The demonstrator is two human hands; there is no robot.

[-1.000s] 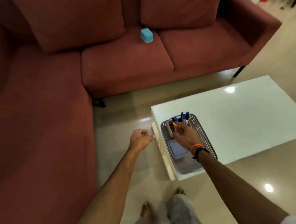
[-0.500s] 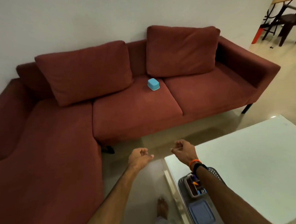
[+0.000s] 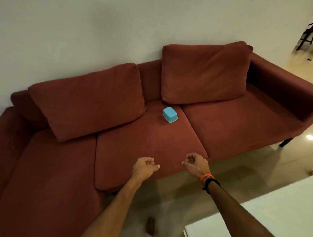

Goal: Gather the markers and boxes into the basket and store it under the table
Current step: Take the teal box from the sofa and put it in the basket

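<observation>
With both hands empty, left hand [image 3: 145, 165] and right hand [image 3: 195, 163] hung loosely curled, grip relaxed, over the sofa [image 3: 153, 145] edge, likely reaching; blue box [image 3: 170, 114] sat on the seat cushion, well apart.

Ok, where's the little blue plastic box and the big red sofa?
little blue plastic box [image 3: 170, 114], head view, on its flat top.
big red fabric sofa [image 3: 148, 147], head view, on the middle seat cushion.
</observation>
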